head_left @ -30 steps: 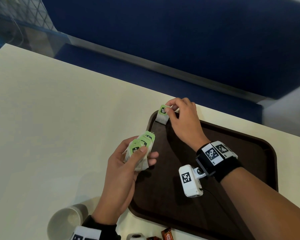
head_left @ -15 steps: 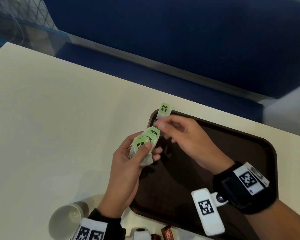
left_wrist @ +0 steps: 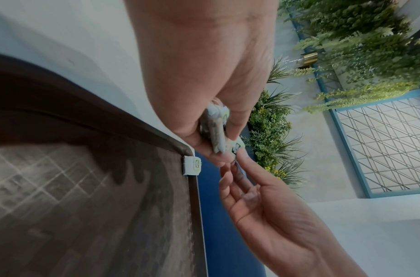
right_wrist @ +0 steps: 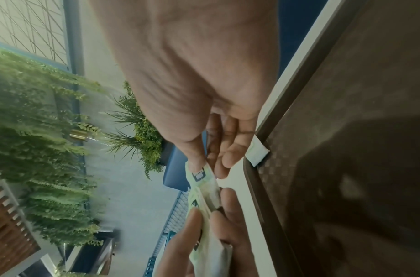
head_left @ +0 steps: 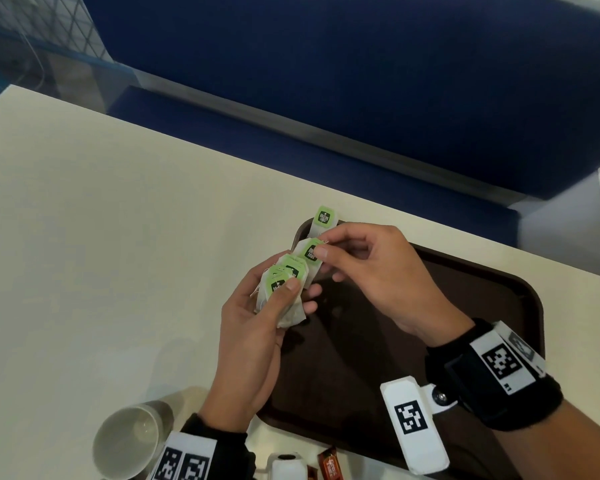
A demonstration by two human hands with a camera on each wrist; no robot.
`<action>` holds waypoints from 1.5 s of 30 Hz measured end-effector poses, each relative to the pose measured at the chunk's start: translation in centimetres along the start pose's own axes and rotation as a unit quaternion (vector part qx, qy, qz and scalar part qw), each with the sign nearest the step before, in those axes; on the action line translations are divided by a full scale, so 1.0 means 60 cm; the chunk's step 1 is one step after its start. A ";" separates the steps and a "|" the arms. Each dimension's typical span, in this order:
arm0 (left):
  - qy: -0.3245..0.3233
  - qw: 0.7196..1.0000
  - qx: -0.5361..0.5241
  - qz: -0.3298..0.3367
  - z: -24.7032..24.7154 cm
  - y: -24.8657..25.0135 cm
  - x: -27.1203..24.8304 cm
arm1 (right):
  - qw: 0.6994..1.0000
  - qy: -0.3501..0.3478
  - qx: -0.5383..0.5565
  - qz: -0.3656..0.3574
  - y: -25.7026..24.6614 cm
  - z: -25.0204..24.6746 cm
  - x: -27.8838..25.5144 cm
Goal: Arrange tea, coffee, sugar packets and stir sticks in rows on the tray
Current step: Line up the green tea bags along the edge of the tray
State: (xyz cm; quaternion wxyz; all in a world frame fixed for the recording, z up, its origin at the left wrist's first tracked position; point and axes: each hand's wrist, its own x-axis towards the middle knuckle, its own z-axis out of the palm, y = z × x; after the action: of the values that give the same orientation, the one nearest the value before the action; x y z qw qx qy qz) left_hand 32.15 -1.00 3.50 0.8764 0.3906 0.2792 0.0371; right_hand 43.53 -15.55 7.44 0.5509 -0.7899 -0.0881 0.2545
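Pinching a tea bag (head_left: 310,252) from the left hand's (head_left: 253,327) stack now, right fingers (head_left: 321,252).

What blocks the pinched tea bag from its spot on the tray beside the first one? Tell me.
Nothing visible does. The right hand pinches the tea bag just short of the placed tea bag at the tray corner; the floor beside it shows bare.

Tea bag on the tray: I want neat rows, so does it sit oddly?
Yes. The tea bag leans on the tray rim at the far left corner, its green tag over the edge, not flat inside.
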 end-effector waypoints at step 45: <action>0.052 0.999 0.005 0.000 -0.040 0.007 -0.017 | 0.963 0.146 -0.221 -0.059 0.087 0.011 0.115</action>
State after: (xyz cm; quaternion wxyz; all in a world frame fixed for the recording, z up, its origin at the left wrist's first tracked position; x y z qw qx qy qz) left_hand 30.08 0.58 2.95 0.8588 0.3928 0.3240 0.0561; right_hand 48.35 -14.07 0.36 0.3835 -0.9140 -0.1068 0.0780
